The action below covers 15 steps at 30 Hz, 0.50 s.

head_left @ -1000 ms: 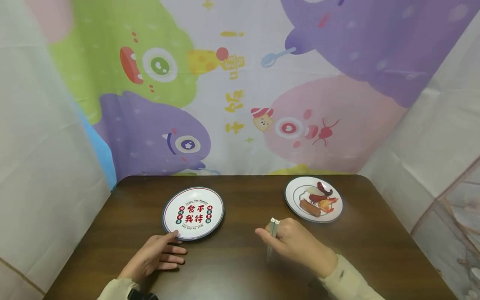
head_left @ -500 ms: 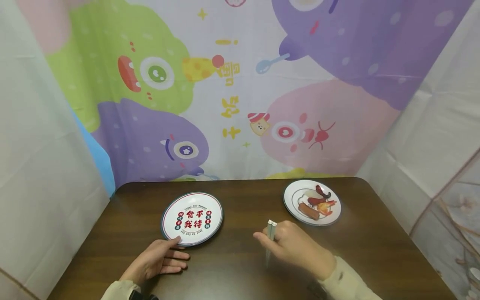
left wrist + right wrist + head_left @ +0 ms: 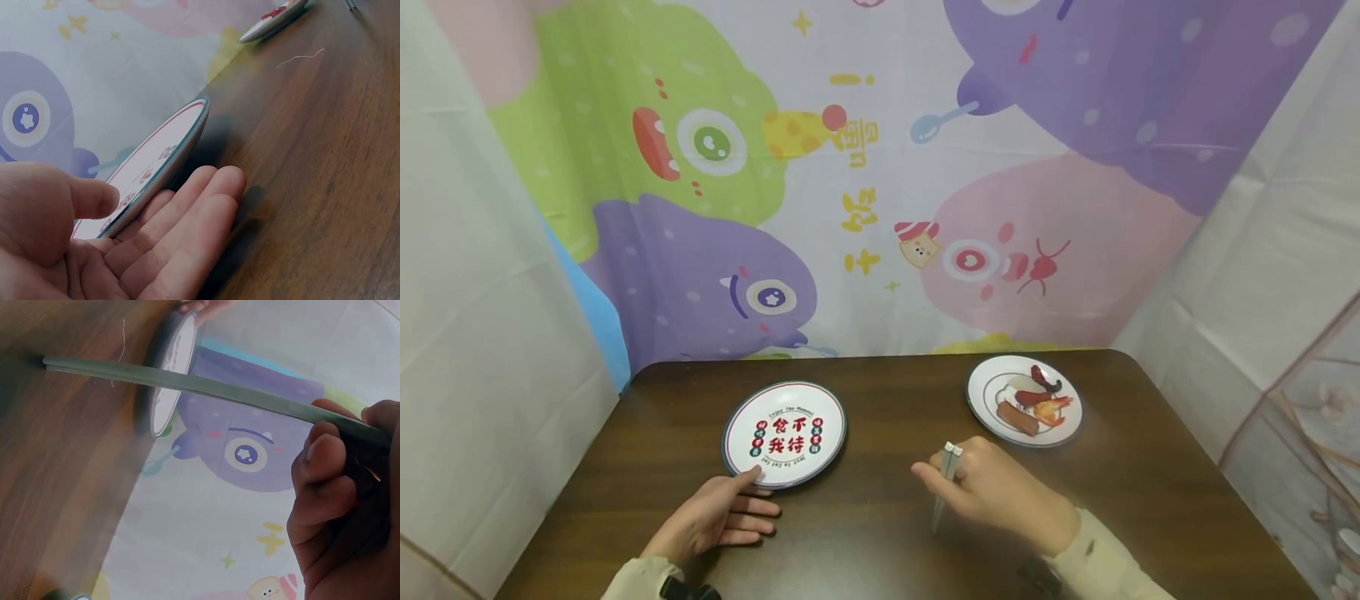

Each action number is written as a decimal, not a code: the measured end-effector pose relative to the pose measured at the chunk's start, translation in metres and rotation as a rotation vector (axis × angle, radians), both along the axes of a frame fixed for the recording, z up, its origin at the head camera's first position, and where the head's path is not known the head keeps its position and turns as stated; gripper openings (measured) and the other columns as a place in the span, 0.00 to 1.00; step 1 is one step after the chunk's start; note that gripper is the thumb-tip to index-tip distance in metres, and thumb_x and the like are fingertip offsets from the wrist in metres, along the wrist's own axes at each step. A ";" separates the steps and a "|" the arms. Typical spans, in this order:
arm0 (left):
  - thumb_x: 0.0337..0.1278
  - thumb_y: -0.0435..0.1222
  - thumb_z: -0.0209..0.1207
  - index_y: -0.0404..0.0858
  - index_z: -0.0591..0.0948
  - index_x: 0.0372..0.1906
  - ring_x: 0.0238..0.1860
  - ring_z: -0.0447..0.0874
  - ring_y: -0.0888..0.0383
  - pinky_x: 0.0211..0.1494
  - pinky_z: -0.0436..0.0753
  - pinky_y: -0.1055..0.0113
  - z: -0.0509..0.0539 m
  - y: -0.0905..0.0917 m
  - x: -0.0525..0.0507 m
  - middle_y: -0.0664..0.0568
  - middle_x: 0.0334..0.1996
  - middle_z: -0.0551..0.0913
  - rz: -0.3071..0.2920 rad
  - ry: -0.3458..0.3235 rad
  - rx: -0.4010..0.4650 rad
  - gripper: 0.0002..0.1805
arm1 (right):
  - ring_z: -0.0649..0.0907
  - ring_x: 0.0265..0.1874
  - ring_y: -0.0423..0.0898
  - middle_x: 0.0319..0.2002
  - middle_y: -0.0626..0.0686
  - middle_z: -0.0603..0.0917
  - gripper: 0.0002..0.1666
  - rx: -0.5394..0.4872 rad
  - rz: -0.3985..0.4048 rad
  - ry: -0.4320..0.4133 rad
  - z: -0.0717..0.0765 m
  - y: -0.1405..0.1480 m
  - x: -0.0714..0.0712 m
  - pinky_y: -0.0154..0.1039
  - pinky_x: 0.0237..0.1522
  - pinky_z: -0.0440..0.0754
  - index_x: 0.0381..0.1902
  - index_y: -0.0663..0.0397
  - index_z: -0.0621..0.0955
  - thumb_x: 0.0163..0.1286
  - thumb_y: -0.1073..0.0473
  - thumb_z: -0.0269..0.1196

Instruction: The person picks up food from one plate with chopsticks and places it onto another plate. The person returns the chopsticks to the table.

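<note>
My left hand (image 3: pixel 718 512) holds the near-left rim of a round white plate (image 3: pixel 790 433) with red Chinese lettering. In the left wrist view, the thumb (image 3: pixel 94 199) lies over the plate's edge, and the index finger passes under it; the other fingers extend loosely. Nearer the table's middle, my right hand (image 3: pixel 1000 492) grips a pair of pale green chopsticks (image 3: pixel 187 384), held together with their tips pointing down. Those tips are close to the tabletop; whether they touch it I cannot tell. Curled fingers (image 3: pixel 328 453) wrap the upper part of the chopsticks.
A second white plate (image 3: pixel 988 392) at the back right bears several food pieces, among them a brown stick (image 3: pixel 1018 418) and a shrimp-like piece (image 3: pixel 1052 408). A printed cartoon curtain (image 3: pixel 880 317) borders the dark wooden table (image 3: pixel 880 550) behind. Pale drapes hang at both sides.
The head view has shifted slightly. The chopsticks' upper ends lean a little more to the right than half a second ago. Both hands and plates otherwise stay in place.
</note>
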<state>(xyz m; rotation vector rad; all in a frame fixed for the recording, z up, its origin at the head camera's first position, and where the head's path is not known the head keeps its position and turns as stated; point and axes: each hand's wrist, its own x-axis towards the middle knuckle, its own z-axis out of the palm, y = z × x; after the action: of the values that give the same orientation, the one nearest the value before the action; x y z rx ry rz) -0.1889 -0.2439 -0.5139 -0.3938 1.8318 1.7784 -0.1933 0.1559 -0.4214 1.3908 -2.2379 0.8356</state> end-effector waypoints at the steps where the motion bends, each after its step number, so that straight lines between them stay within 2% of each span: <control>1: 0.78 0.53 0.48 0.26 0.76 0.57 0.35 0.93 0.51 0.38 0.92 0.58 0.000 0.000 0.000 0.46 0.38 0.91 0.002 0.000 0.002 0.31 | 0.58 0.18 0.23 0.13 0.36 0.63 0.25 0.000 0.004 -0.003 0.000 0.001 0.000 0.16 0.19 0.58 0.16 0.43 0.72 0.78 0.56 0.59; 5: 0.78 0.51 0.48 0.26 0.76 0.57 0.37 0.93 0.51 0.39 0.92 0.59 0.000 0.000 -0.001 0.45 0.40 0.91 -0.008 0.002 -0.002 0.29 | 0.59 0.18 0.23 0.14 0.36 0.63 0.22 -0.005 0.017 -0.013 0.000 0.002 0.000 0.16 0.19 0.59 0.19 0.43 0.75 0.78 0.57 0.60; 11: 0.79 0.49 0.46 0.25 0.76 0.58 0.39 0.93 0.49 0.42 0.92 0.57 0.001 -0.001 0.000 0.44 0.41 0.91 -0.024 0.013 0.007 0.29 | 0.55 0.19 0.23 0.14 0.37 0.60 0.28 0.002 0.020 -0.016 0.001 0.004 0.003 0.17 0.18 0.55 0.15 0.44 0.66 0.77 0.57 0.61; 15: 0.80 0.51 0.44 0.24 0.75 0.59 0.39 0.93 0.49 0.43 0.92 0.56 0.002 -0.002 0.001 0.44 0.41 0.91 -0.022 0.010 0.016 0.31 | 0.53 0.19 0.23 0.14 0.36 0.58 0.29 0.005 0.014 -0.016 0.001 0.006 0.004 0.18 0.18 0.53 0.15 0.45 0.64 0.77 0.58 0.60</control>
<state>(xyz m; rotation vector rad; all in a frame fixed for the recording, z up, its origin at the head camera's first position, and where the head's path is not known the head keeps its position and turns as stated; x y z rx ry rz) -0.1875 -0.2454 -0.5124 -0.3577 1.8205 1.7820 -0.1895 0.1616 -0.4209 1.4083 -2.2461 0.8491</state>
